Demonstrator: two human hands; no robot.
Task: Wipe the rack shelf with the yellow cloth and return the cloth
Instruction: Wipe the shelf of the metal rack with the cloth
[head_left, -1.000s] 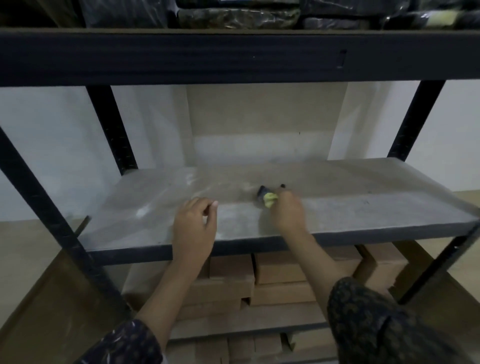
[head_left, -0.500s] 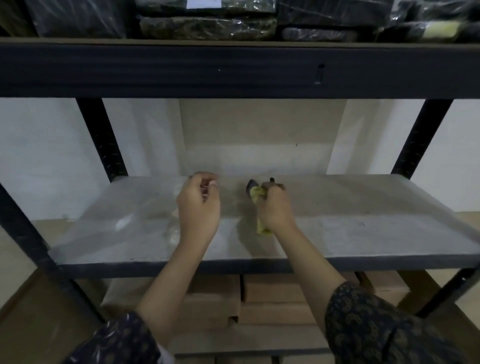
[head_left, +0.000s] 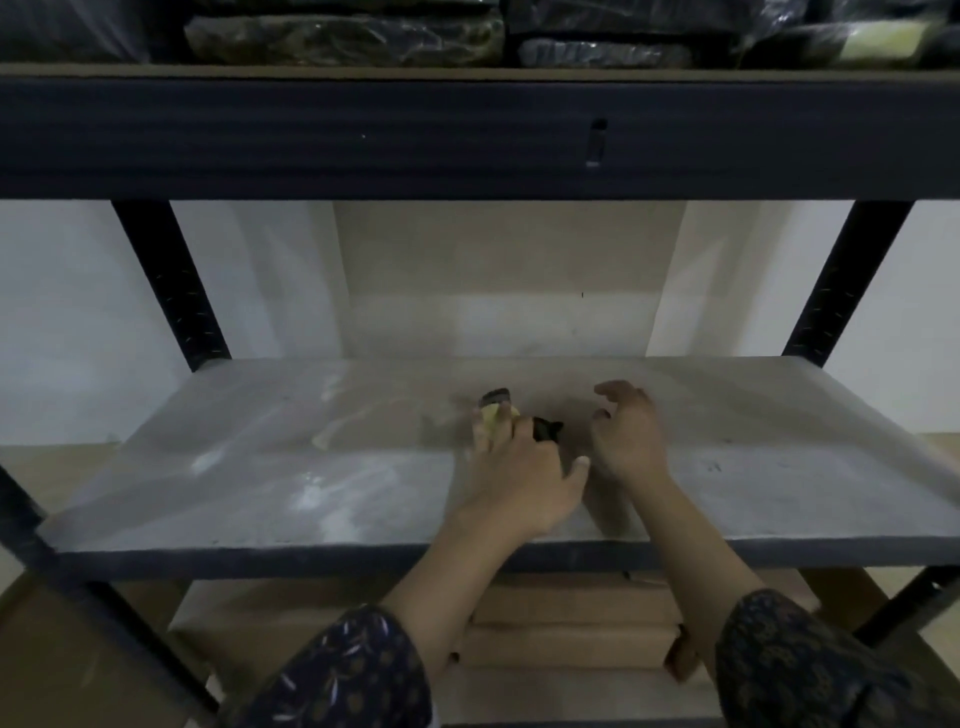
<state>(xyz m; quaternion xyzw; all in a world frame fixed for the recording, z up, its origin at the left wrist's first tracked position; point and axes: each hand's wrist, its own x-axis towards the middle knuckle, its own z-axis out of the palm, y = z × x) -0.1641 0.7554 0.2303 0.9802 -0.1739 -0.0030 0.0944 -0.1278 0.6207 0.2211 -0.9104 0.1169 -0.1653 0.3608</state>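
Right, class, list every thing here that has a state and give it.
Shelf: pale smears on its left half.
Cloth: bunched on it, partly covered.
Left hand: fingers out, on the cloth.
Right hand: empty, loosely curled.
Packs: wrapped, stacked on the top tier.
Boxes: stacked underneath.

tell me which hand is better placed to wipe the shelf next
Left. The left hand has its fingers on the yellow cloth on the shelf, ready to wipe; the right hand hovers beside it, loosely curled, holding nothing.
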